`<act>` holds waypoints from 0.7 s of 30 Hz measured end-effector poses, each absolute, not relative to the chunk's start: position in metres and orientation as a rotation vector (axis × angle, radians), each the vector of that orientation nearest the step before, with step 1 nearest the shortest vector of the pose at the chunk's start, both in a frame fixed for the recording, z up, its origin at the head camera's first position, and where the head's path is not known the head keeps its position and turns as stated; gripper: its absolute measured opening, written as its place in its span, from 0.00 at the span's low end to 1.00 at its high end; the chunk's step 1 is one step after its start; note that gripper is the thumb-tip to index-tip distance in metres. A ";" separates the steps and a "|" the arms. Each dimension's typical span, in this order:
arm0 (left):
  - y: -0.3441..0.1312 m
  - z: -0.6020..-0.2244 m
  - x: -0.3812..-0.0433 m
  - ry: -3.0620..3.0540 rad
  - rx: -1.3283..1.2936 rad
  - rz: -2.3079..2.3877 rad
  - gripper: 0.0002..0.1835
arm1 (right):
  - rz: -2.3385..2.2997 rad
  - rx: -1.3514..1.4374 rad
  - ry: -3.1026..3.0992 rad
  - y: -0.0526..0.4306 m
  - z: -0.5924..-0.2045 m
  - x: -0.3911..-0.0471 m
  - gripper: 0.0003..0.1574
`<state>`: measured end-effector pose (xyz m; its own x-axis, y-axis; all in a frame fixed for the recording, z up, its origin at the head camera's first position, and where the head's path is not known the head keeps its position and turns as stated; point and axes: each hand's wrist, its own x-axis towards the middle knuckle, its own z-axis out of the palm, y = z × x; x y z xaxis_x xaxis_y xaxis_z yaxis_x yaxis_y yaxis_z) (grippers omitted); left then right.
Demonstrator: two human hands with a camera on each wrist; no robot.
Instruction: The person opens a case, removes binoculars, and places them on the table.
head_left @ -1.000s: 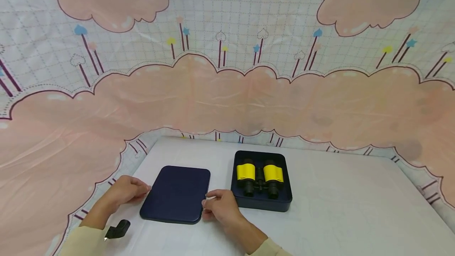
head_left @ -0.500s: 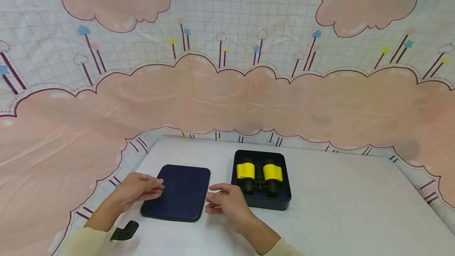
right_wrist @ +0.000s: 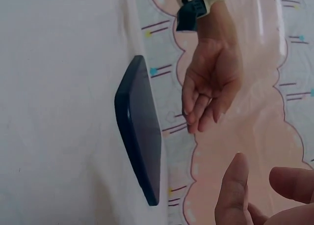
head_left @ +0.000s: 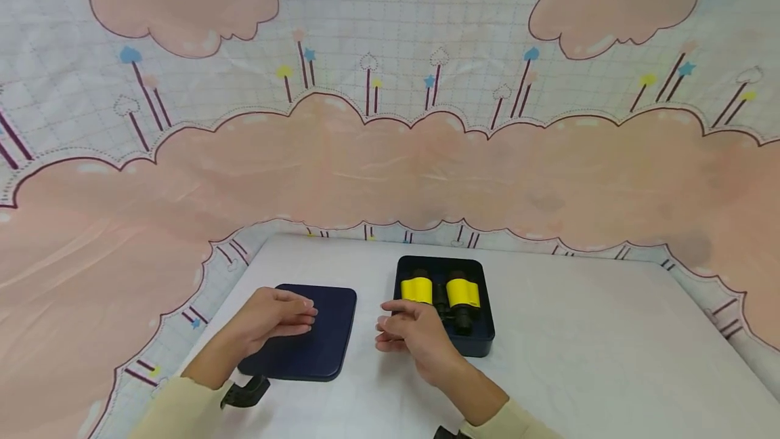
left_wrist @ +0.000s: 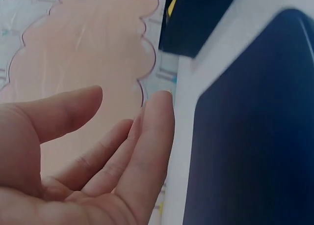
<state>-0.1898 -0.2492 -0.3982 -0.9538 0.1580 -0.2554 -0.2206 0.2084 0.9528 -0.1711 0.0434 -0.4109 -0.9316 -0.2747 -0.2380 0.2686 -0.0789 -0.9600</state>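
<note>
The dark blue lid lies flat on the white surface, to the left of the box and apart from it. The left hand hangs over the lid without touching it, fingers loosely bent, thumb apart from them, holding nothing. The right hand is likewise relaxed and without a hold, between lid and box, hiding the box's near left corner in the head view. Binoculars, black with yellow barrels, lie in the box. Pale yellow sleeves cover both forearms. Behind the surface hangs a cloth printed with pink clouds.
</note>
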 end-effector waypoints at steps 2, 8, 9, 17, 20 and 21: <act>-0.241 -0.398 -0.191 2.184 -0.062 1.812 0.21 | -2.064 -0.005 1.846 0.049 -0.410 -0.172 0.26; -0.216 -0.400 -0.200 2.209 -0.022 1.819 0.22 | -2.075 -0.008 1.883 0.067 -0.408 -0.176 0.27; -0.212 -0.400 -0.201 2.211 -0.017 1.819 0.22 | -2.077 -0.009 1.893 0.069 -0.407 -0.177 0.28; -0.180 -0.398 -0.207 2.202 -0.066 1.797 0.20 | -2.049 0.014 2.010 0.086 -0.403 -0.181 0.28; -0.168 -0.396 -0.211 2.187 -0.114 1.796 0.19 | -2.048 0.030 2.032 0.093 -0.402 -0.184 0.28; -0.164 -0.396 -0.212 2.186 -0.127 1.793 0.19 | -2.047 0.034 2.040 0.095 -0.402 -0.184 0.27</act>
<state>-0.2120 -0.1637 -0.3962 -0.9478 0.1268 -0.2925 -0.2621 0.2128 0.9413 -0.1843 0.0949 -0.4017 -0.9683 -0.1598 -0.1922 0.1928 0.0118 -0.9812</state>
